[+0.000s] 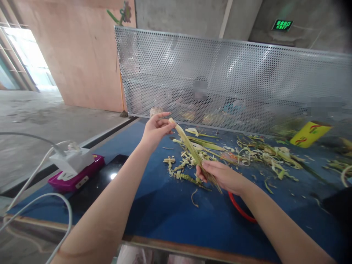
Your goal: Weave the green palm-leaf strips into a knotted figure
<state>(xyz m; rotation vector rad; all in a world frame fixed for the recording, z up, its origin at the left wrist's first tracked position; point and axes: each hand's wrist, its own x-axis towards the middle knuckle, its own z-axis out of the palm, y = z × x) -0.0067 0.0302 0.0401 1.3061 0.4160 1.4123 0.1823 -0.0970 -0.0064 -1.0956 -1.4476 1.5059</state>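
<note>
A long, pale yellow-green plant leaf slants above the blue table, its lower end split into thin brownish strips. My right hand is closed around its lower part. At the pale upper end, my left hand pinches it with the thumb and a bent finger, while the index finger stretches out apart. Beneath and behind the leaf lie more flat green leaves and curled shreds. A short braided plant piece rests just left of my right hand. Part of a red curved thing shows under my right forearm.
On the left are a black phone-like slab, a purple power strip and a white charger with cables. A perforated metal panel borders the table's back. To the right are scattered shreds and a yellow tube.
</note>
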